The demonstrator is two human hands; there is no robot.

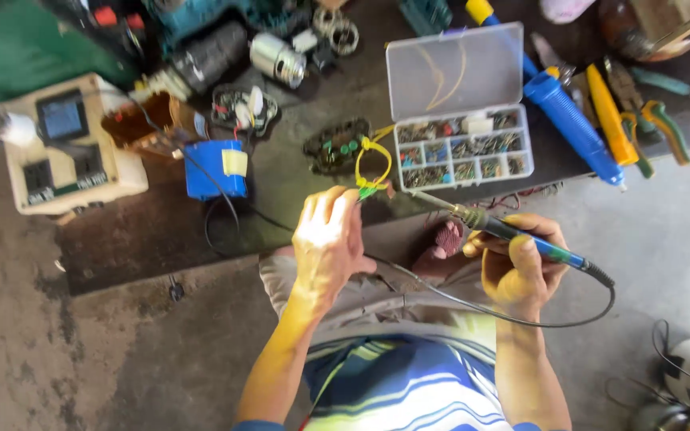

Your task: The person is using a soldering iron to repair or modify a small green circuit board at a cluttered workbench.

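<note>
Yellow and green wires (370, 172) are pinched in the fingertips of the left hand (327, 243), raised so that their ends meet the metal tip of the soldering iron (513, 231). The right hand (521, 267) is closed around the iron's blue handle like a pen, probably for fine control. Just beyond both hands lies an open clear parts box (461, 120), within easy reach, and a blue box (214, 169) lies beyond the left hand.

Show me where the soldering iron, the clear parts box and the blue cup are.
soldering iron (521, 237), head view, on its handle.
clear parts box (462, 148), head view, on its compartments.
blue cup (213, 172), head view, on its side.
</note>
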